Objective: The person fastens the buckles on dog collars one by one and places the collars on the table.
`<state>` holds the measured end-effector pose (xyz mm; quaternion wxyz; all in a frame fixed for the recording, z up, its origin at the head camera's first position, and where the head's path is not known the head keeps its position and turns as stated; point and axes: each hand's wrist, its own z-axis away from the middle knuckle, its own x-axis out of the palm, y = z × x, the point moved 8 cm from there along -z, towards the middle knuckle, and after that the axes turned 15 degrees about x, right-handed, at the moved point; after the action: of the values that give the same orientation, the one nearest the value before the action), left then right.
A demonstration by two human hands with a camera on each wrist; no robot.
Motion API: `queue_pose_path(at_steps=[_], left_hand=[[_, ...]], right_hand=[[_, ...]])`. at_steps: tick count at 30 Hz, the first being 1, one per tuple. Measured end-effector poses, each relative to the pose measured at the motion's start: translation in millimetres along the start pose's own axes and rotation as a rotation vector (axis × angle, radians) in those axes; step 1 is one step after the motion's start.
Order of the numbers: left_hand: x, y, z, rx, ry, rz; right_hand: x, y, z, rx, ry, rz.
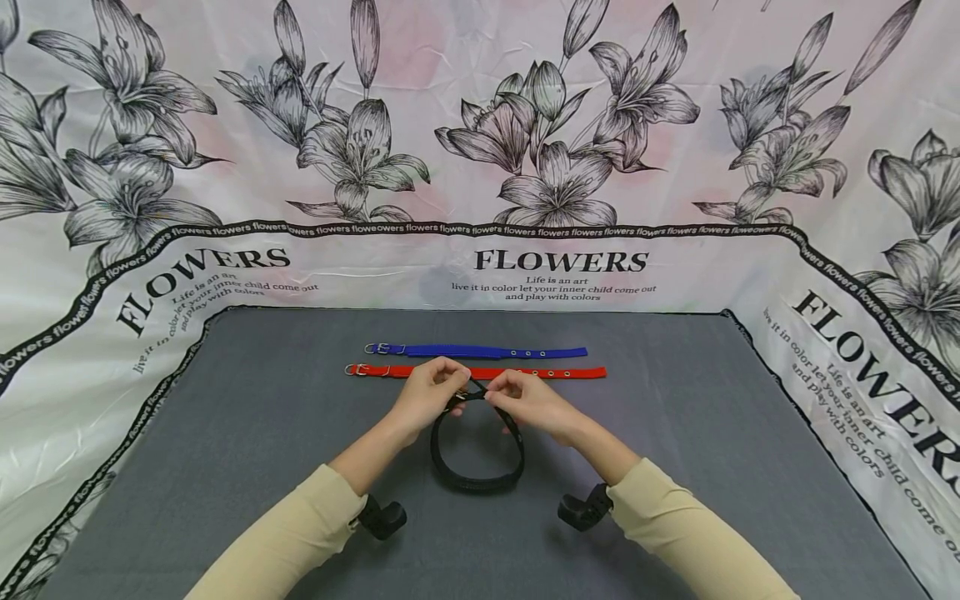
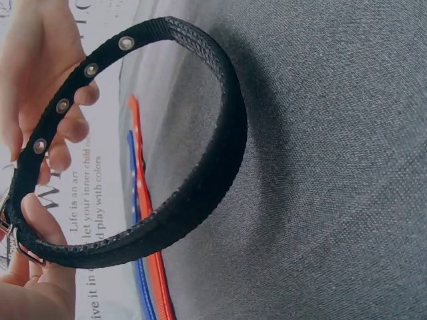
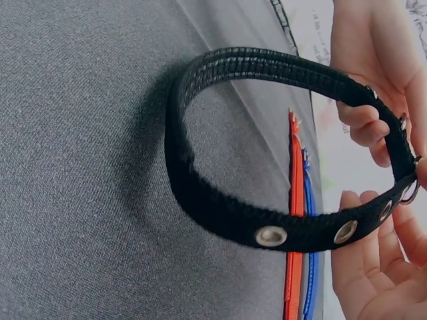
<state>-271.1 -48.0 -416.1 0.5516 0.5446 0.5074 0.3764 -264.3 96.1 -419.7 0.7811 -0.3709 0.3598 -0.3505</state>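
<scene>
Red collar [image 1: 480,372], blue collar [image 1: 480,352] beyond hands.

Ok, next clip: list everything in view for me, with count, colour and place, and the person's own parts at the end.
black collar: 1, black webbing with metal eyelets, bent into a loop at the middle of the table, its two ends held up in the hands
red collar: 1, red with a metal buckle at its left end, lying flat and straight just beyond the hands
blue collar: 1, blue with a metal buckle at its left end, lying flat behind and parallel to the red one
table: 1, grey fabric surface
backdrop: 1, white with black lily prints and FLOWERS lettering, round the back and sides
wrist cameras: 2, black, under the forearms
left hand: pinches the buckle end of the loop
right hand: pinches the eyelet end
</scene>
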Motion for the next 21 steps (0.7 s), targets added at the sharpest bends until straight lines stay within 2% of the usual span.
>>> queue_pose_path(at_steps=[8,15,21], left_hand=[[0.0,-3.4,0.1,-0.015,0.003,0.031],[2.5,-0.8,0.1,0.008,-0.025,0.030],[3.5,0.3,0.8,0.011,-0.026,0.025]], right_hand=[[0,-9,5,-0.046,0.014,-0.019],[1,-22,19,0.004,0.031,-0.008],[0,-11,5,0.006,0.036,-0.023]])
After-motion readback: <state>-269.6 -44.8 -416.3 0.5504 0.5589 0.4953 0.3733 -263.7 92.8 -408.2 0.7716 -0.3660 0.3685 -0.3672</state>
